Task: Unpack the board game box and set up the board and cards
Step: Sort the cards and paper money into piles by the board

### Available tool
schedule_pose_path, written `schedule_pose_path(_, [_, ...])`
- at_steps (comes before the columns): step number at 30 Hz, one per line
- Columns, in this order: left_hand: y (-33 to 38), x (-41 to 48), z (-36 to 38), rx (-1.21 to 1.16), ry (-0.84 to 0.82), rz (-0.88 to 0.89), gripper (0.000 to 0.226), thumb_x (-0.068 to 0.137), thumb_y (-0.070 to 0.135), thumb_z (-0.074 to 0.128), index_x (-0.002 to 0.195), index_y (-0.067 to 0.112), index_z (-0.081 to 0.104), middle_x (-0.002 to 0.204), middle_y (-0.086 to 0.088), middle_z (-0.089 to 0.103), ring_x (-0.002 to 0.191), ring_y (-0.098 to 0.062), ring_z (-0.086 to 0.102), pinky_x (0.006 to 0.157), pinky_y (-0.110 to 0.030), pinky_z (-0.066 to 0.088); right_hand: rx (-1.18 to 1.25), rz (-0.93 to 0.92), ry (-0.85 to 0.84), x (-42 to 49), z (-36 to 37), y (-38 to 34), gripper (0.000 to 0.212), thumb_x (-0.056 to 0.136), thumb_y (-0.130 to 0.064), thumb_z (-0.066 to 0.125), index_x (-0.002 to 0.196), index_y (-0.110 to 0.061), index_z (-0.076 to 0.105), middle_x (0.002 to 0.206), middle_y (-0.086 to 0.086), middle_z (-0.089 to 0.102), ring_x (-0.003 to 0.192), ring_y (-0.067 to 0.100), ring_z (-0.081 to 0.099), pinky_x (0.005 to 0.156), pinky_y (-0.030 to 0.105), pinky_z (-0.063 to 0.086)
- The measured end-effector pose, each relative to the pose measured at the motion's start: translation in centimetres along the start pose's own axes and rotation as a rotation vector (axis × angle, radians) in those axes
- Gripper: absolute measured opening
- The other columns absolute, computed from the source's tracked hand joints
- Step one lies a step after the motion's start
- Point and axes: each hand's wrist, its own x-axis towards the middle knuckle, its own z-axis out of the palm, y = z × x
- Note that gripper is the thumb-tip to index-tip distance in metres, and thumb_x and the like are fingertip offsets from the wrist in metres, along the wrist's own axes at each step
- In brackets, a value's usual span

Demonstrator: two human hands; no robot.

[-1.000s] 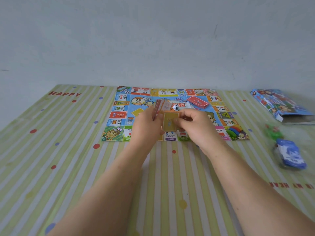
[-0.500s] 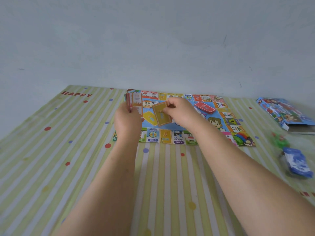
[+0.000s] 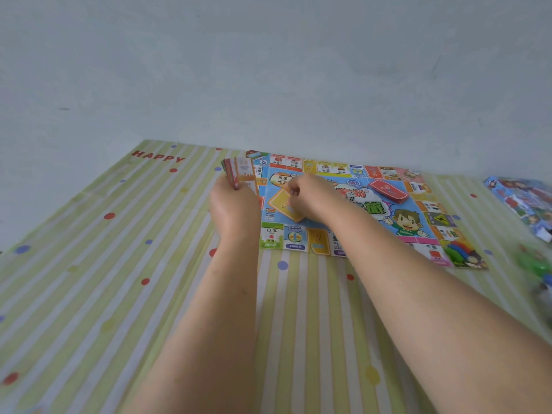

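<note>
The colourful game board (image 3: 415, 210) lies flat on the striped cloth near the wall. My left hand (image 3: 233, 207) grips a fanned stack of cards (image 3: 240, 171) upright at the board's left edge. My right hand (image 3: 310, 198) pinches a yellow card (image 3: 282, 204) and holds it low over the yellow card space on the board's left half. A red card stack (image 3: 388, 190) lies on the board's upper right, with a white die (image 3: 350, 196) beside it. The blue game box (image 3: 521, 201) lies at the far right.
A green-and-cream striped cloth (image 3: 119, 279) with coloured dots and the word HAPPY covers the surface. Green and blue plastic pieces (image 3: 537, 267) sit at the right edge. A grey wall stands just behind the board.
Both hands moved forward and left over the board. My right hand brought the yellow card down from mid-air to the yellow space on the board. My left hand carried the card stack to the left edge.
</note>
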Motion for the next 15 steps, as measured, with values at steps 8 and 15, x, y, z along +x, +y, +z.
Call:
schedule_pose_path(8, [0.2, -0.3, -0.1, -0.019, -0.005, -0.008, 0.029, 0.089, 0.008, 0.038, 0.073, 0.025, 0.055, 0.082, -0.008, 0.071, 0.078, -0.027, 0.072, 0.073, -0.053, 0.058, 0.052, 0.001, 0.125, -0.3, 1.3, 0.5, 0.039, 0.093, -0.008, 0.05, 0.129, -0.019, 0.058, 0.139, 0.009, 0.047, 0.116, 0.027, 0.056, 0.093, 0.036, 0.048])
schedule_pose_path(15, [0.4, -0.7, -0.3, -0.016, -0.042, -0.006, 0.03, 0.089, 0.005, 0.038, 0.074, 0.025, 0.055, 0.08, -0.01, 0.072, 0.077, -0.027, 0.073, 0.073, -0.051, 0.058, 0.245, -0.007, 0.354, -2.0, 0.4, 1.3, 0.029, 0.099, -0.01, 0.043, 0.117, -0.015, 0.066, 0.125, 0.006, 0.06, 0.094, 0.018, 0.06, 0.073, 0.024, 0.04])
